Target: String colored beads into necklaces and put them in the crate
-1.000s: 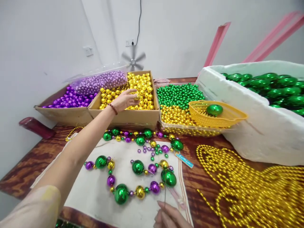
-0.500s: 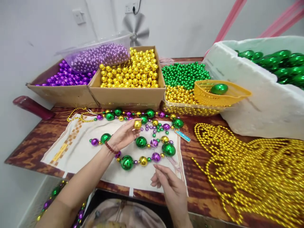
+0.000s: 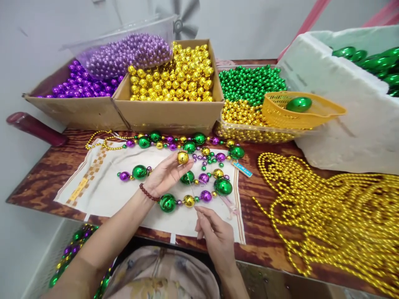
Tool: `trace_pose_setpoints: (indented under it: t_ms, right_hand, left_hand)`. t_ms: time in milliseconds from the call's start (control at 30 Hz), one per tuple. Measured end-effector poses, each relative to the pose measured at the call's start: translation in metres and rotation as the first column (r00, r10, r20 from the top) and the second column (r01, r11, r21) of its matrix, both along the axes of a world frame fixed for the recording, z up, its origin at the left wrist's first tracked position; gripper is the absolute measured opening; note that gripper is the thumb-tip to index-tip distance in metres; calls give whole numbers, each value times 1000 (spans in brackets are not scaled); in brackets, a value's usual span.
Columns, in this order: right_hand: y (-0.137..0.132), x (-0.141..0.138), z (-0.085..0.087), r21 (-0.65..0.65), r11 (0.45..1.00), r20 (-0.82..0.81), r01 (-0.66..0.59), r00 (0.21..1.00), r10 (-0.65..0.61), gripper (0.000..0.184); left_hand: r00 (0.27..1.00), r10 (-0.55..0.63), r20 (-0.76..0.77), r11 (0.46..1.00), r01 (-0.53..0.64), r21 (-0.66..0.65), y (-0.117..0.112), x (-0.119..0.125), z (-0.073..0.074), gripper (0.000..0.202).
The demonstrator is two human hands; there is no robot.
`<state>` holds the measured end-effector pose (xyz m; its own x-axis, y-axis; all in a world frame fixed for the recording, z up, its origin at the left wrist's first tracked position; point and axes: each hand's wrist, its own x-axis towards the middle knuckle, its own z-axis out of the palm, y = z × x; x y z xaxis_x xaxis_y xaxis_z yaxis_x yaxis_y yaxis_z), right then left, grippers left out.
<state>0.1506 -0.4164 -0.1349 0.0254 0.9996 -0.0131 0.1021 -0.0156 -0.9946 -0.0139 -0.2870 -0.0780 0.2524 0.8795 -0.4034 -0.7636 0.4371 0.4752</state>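
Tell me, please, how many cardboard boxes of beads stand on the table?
2. The purple-bead box stands at the back left; the gold-bead box sits beside it, to its right. Others may lie outside the view.

Wire (image 3: 189, 187), pinched by right hand (image 3: 215, 234): too fine to trace; whether its tip meets the gold bead (image 3: 182, 158) gripped in the left hand's (image 3: 162, 176) fingertips cannot be told. Green bead (image 3: 188, 178), just behind left hand: half hidden by the fingers. Label (image 3: 242, 169), beyond right hand: print too small to read. Bead strand (image 3: 70, 251), below left forearm: partly hidden by the arm, cut by bottom edge. Gold strings (image 3: 336, 216), right of right hand: cut by right and bottom edges. Foam box (image 3: 336, 124), far right: cut by right edge; green balls (image 3: 378, 62) inside mostly out of frame. Fan (image 3: 183, 16), far beyond left hand: cut by top edge, blurred.
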Motion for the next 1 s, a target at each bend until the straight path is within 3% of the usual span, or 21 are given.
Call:
trace_pose_setpoints:
  t_ms: [533,733,867,1000]
  right_hand:
    - [0,-5,-8,-39,999,-15,10,1000,-10,26]
    - [7,-12,-7,-29,999,-29,17,999,-18,28]
    - [15,-17,-3,-68,996,-62,60,996,-64,28]
    - [18,-15,-3,-81,995,-155,52,986,-64,25]
  left_hand:
    - [991,-37,-125,990,54,130,-5,-3,-4,16]
    - [985,-80,-152,984,102,148,-18,4,-4,23]
    - [964,-165,-207,967,199,158,-35,13,-10,26]
    - [877,-273,-395,920,358,161,-48,14,-13,28]
